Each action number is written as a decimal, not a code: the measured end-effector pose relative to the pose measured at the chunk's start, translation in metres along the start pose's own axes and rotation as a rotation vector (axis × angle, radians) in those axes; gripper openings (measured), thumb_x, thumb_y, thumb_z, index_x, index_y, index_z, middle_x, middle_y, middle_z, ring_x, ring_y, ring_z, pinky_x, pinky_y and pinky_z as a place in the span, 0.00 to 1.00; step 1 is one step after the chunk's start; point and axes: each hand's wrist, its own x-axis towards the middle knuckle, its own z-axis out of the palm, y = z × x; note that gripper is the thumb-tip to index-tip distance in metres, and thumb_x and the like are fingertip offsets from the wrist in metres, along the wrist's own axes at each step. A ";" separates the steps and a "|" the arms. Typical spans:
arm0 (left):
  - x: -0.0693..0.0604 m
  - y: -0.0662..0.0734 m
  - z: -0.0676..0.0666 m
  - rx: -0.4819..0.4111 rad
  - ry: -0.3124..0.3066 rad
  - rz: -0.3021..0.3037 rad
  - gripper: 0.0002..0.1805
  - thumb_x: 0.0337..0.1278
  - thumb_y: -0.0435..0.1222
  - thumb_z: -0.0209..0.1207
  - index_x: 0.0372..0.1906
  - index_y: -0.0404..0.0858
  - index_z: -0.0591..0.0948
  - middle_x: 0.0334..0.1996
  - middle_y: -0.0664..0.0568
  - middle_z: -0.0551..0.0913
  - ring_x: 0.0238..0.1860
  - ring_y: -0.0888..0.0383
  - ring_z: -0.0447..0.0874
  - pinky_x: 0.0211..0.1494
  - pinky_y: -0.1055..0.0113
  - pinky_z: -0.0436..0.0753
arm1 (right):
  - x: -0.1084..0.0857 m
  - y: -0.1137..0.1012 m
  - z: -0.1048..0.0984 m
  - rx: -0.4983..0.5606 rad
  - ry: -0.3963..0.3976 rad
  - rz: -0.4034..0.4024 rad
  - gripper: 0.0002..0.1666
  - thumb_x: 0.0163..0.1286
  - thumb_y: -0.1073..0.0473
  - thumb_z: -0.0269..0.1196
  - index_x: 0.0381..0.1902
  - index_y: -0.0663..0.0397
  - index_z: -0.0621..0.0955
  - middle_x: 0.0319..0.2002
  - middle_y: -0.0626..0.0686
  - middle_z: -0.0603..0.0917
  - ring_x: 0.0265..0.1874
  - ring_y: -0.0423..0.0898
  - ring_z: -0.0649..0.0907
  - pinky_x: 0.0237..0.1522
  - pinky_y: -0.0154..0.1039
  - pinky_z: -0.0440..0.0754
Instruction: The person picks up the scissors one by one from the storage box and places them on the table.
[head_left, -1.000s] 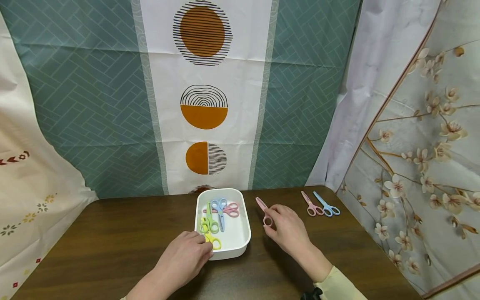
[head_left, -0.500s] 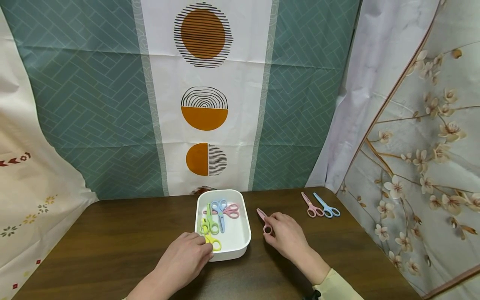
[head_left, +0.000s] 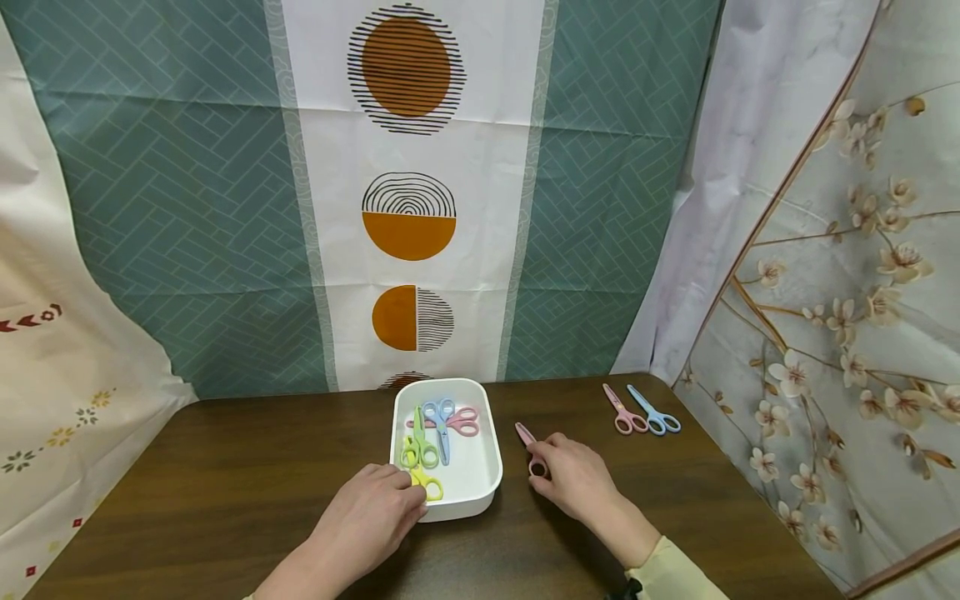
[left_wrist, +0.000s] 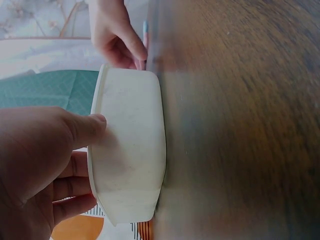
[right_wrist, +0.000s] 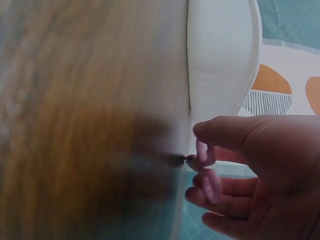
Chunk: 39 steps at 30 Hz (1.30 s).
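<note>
My left hand grips the near left corner of a white plastic box; in the left wrist view the thumb lies on the outer wall and the fingers reach over the rim. Inside the box lie light blue scissors, pink scissors, green scissors and yellow scissors, the last partly hidden by the left hand. Right of the box, my right hand pinches another pair of pink scissors by the finger loops. Their blades point away from me, low over the wooden table.
At the table's far right lie a second loose pair of pink scissors and a pair of blue scissors, side by side. The brown table ends at a patterned curtain behind, with a floral curtain to the right.
My right hand has moved the pink scissors slightly toward me and down to the tabletop. The left hand and the box have stayed in place.
</note>
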 end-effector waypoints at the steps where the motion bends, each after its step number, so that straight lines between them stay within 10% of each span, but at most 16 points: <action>1: 0.000 0.000 0.000 0.000 -0.004 -0.002 0.14 0.62 0.39 0.77 0.28 0.51 0.82 0.26 0.63 0.79 0.34 0.58 0.81 0.47 0.58 0.83 | -0.001 0.000 0.000 0.000 -0.009 -0.002 0.21 0.60 0.56 0.83 0.50 0.52 0.90 0.41 0.49 0.86 0.36 0.48 0.86 0.37 0.48 0.84; 25: -0.001 0.000 0.000 -0.011 -0.032 -0.021 0.13 0.64 0.39 0.77 0.29 0.51 0.82 0.26 0.63 0.79 0.34 0.58 0.80 0.47 0.58 0.82 | -0.002 -0.002 -0.001 -0.089 -0.108 -0.055 0.15 0.65 0.53 0.81 0.47 0.48 0.90 0.41 0.49 0.85 0.36 0.50 0.84 0.34 0.51 0.85; 33: 0.000 0.000 -0.001 -0.013 -0.042 -0.020 0.12 0.65 0.40 0.76 0.30 0.51 0.83 0.27 0.63 0.79 0.34 0.58 0.80 0.48 0.58 0.83 | -0.005 -0.006 -0.017 -0.070 -0.084 -0.089 0.21 0.66 0.51 0.81 0.51 0.51 0.87 0.55 0.52 0.88 0.54 0.54 0.88 0.47 0.55 0.88; 39: 0.000 0.000 0.000 -0.012 -0.022 -0.013 0.12 0.64 0.39 0.77 0.30 0.51 0.83 0.27 0.63 0.79 0.34 0.58 0.81 0.48 0.58 0.83 | -0.013 -0.009 -0.030 -0.045 -0.264 -0.078 0.37 0.70 0.46 0.78 0.69 0.60 0.83 0.69 0.60 0.83 0.71 0.60 0.81 0.67 0.59 0.82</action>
